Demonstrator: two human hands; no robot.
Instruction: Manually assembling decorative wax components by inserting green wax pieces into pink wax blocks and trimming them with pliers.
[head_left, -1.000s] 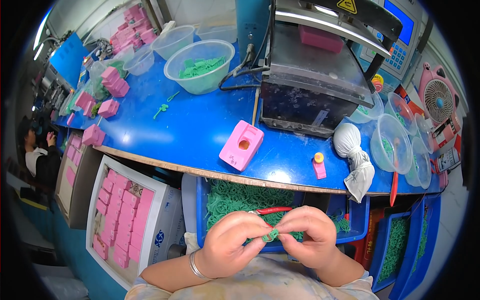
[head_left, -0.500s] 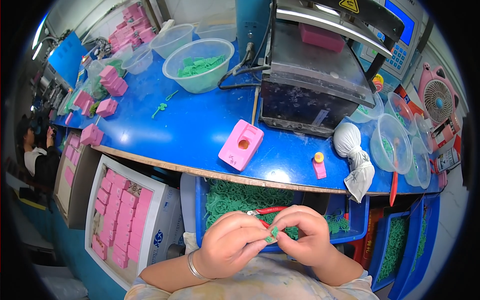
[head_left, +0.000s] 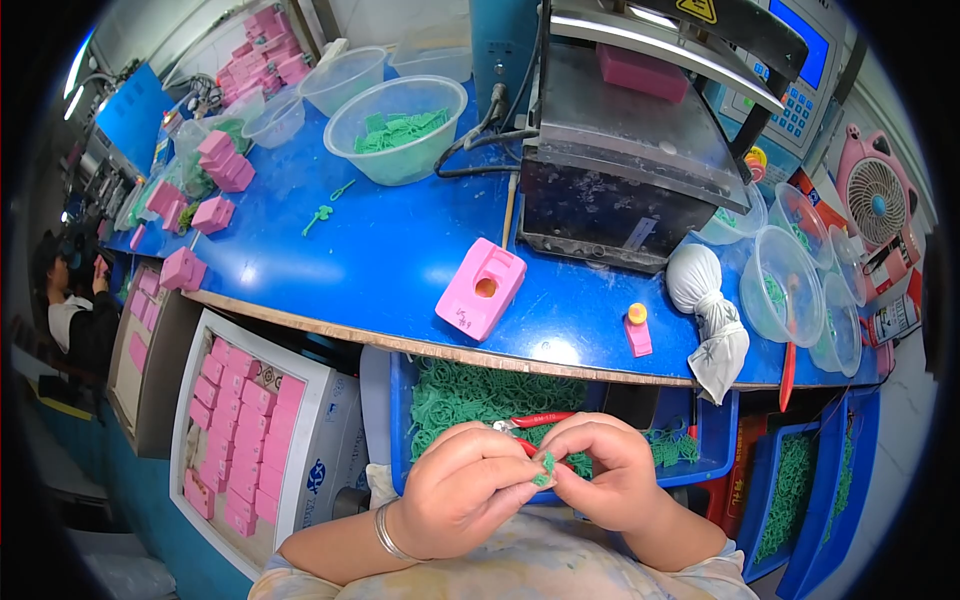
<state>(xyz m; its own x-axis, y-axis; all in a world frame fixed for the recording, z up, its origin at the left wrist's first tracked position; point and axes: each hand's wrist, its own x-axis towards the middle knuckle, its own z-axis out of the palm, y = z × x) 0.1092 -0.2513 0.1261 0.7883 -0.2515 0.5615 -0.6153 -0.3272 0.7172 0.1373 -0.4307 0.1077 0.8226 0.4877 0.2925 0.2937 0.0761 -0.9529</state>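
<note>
the small green piece (head_left: 547, 465) has turned a little since a second ago, seemingly adjusted, not released: left hand (head_left: 465, 490) and right hand (head_left: 612, 472) pinch it between their fingertips, red-handled pliers (head_left: 545, 419) just beyond.

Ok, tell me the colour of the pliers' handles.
The handles are red; the head view shows them best.

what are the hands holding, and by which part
A small green piece, pinched from opposite sides by the left hand and right hand; exactly which part is hidden.
</note>
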